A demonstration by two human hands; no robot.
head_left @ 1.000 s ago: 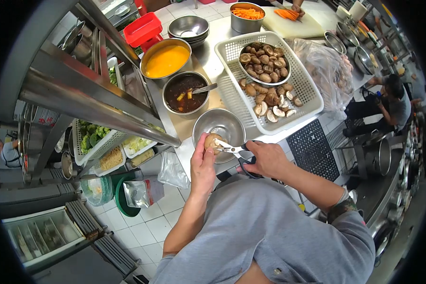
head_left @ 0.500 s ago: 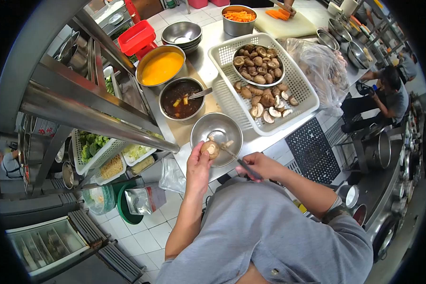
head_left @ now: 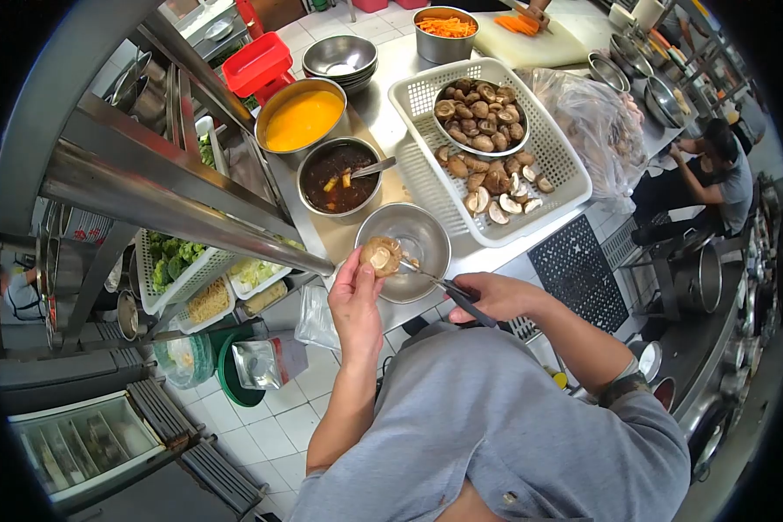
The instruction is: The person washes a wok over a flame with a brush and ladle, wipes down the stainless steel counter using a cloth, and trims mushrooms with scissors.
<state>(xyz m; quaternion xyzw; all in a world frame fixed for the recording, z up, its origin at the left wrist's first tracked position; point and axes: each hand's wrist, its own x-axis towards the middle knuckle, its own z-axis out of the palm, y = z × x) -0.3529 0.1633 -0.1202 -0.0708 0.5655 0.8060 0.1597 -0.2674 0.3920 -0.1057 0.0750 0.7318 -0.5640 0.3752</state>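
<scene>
My left hand (head_left: 357,291) pinches a shiitake mushroom (head_left: 381,254), its pale underside and stem spot facing up. It is held over the near rim of a steel bowl (head_left: 429,228) with a few pale stem pieces in it. In my right hand (head_left: 491,297) is a pair of scissors (head_left: 463,300) with dark handles. The blades point left and their tips are close to the mushroom's edge; whether they touch it I cannot tell. Beyond the bowl, a white perforated basket (head_left: 555,178) holds a steel bowl of whole shiitakes (head_left: 480,115) and loose mushrooms (head_left: 499,181), some cut.
Pots of dark sauce (head_left: 335,178) with a spoon and orange liquid (head_left: 309,117) stand at the left, near a steel rail (head_left: 183,204). Behind are stacked bowls (head_left: 339,59), carrot shreds (head_left: 445,28) and a co-worker's hand (head_left: 535,12) at a cutting board (head_left: 539,43). A plastic bag (head_left: 583,122) lies right.
The mushroom has risen slightly in my left hand, tilting its underside. My right hand has shifted slightly right, and the scissors' handles now show spread apart. The view has moved a little.
</scene>
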